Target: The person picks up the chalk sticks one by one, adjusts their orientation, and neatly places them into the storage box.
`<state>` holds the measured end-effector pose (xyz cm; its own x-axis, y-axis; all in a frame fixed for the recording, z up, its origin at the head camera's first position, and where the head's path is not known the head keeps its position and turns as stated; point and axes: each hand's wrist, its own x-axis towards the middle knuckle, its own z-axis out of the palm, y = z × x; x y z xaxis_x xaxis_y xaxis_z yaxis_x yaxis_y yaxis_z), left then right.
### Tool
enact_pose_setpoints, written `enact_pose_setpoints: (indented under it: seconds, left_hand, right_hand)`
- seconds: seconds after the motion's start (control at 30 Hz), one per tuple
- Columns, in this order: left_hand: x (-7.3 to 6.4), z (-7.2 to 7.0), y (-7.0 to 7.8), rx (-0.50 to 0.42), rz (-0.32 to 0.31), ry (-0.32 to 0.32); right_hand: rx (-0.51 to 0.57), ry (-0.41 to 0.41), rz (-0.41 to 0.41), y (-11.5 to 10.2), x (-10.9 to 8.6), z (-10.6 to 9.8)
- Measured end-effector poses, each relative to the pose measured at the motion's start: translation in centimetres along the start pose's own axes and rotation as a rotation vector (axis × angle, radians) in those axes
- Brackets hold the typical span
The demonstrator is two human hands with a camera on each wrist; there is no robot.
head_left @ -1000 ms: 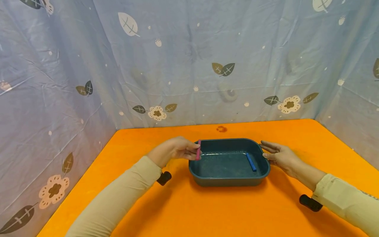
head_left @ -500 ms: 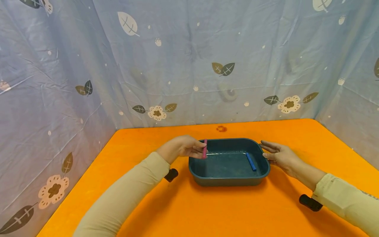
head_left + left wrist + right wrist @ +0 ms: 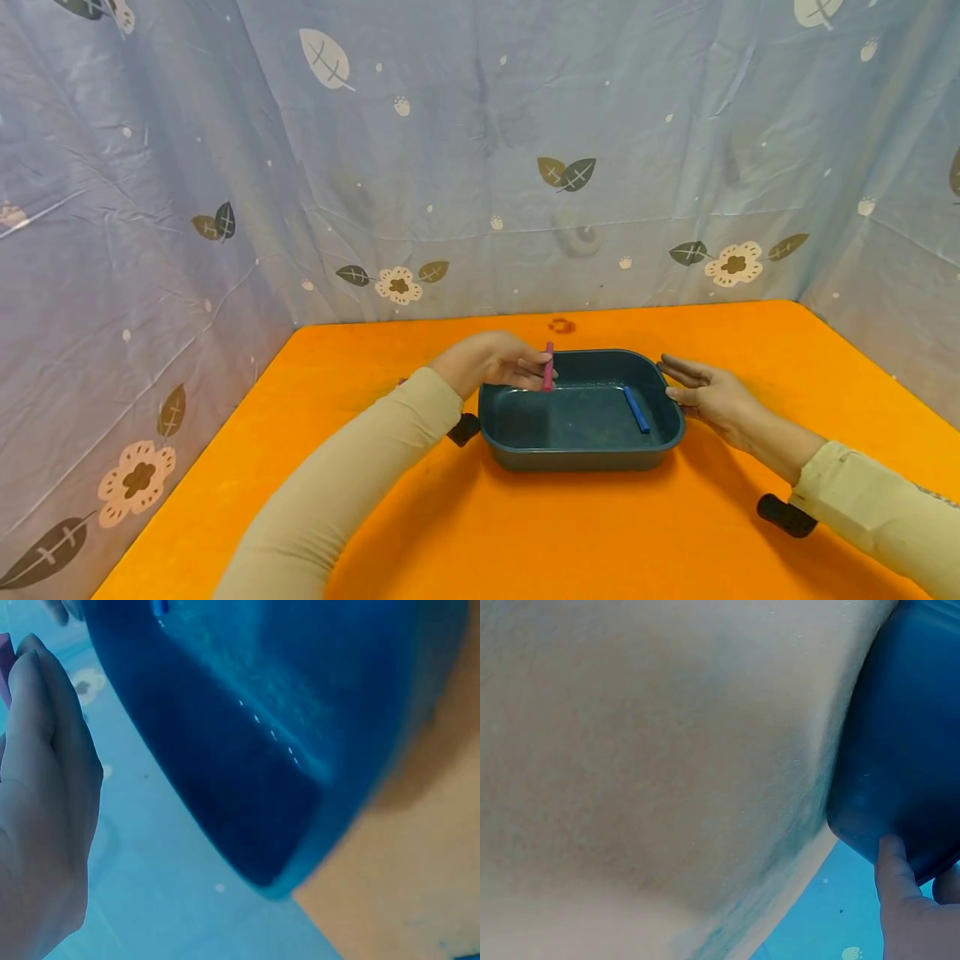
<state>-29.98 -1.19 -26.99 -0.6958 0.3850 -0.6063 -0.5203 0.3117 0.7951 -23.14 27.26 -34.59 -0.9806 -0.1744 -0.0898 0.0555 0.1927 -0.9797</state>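
In the head view my left hand (image 3: pixel 504 364) pinches a short pink stick (image 3: pixel 548 367) upright between thumb and fingers, over the left back part of a dark blue-green rectangular tray (image 3: pixel 581 460). One end of the stick also shows at the edge of the left wrist view (image 3: pixel 6 667). Inside the tray, toward its right side, lies a similar blue stick (image 3: pixel 636 410). My right hand (image 3: pixel 716 404) rests against the tray's right end with its fingers extended. In the right wrist view a fingertip (image 3: pixel 891 847) touches the tray's outer wall (image 3: pixel 900 780).
The tray stands on an orange tabletop (image 3: pixel 540 533). A small pink tip (image 3: pixel 402 381) peeks out behind my left sleeve, the rest hidden. Patterned blue-grey curtains (image 3: pixel 480 167) enclose the back and both sides. Black wrist devices hang under both cuffs.
My left hand has moved right and slightly away from me, carrying the pink stick further over the tray. A pink tip has come into sight behind the left sleeve. The right hand and tray stay put.
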Motion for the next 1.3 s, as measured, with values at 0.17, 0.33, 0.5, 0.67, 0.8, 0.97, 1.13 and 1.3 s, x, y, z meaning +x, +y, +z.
enact_pose_setpoints:
  seconds: [0.17, 0.33, 0.5, 0.67, 0.8, 0.97, 1.13, 1.3]
  left_hand:
    - [0.7, 1.0, 0.4, -0.013, -0.007, -0.022]
    - [1.5, 1.8, 0.7, -0.045, -0.023, -0.022]
    - [2.4, 2.6, 0.9, -0.045, -0.032, 0.001]
    - [3.1, 3.3, 1.1, -0.027, -0.036, 0.017]
    - [3.7, 3.8, 1.2, -0.035, -0.043, 0.015]
    - [4.4, 4.4, 1.1, -0.055, -0.054, 0.009]
    - [4.8, 4.9, 1.2, -0.011, -0.084, -0.004]
    - [6.4, 5.9, 0.9, 0.056, -0.104, 0.093]
  right_hand:
    - [-0.007, 0.005, 0.015, -0.1, 0.0, -0.1]
    - [-0.017, -0.004, 0.014, -0.2, 0.0, -0.2]
    - [-0.014, -0.007, 0.016, -0.2, 0.0, -0.1]
    - [-0.018, -0.005, 0.014, -0.2, 0.0, -0.1]
    - [-0.012, 0.000, 0.016, -0.2, -0.1, 0.0]
    - [0.001, 0.006, 0.013, -0.1, -0.1, 0.0]
    - [0.006, 0.008, 0.010, -0.1, -0.1, 0.0]
    - [0.013, 0.002, 0.004, 0.0, -0.1, -0.1]
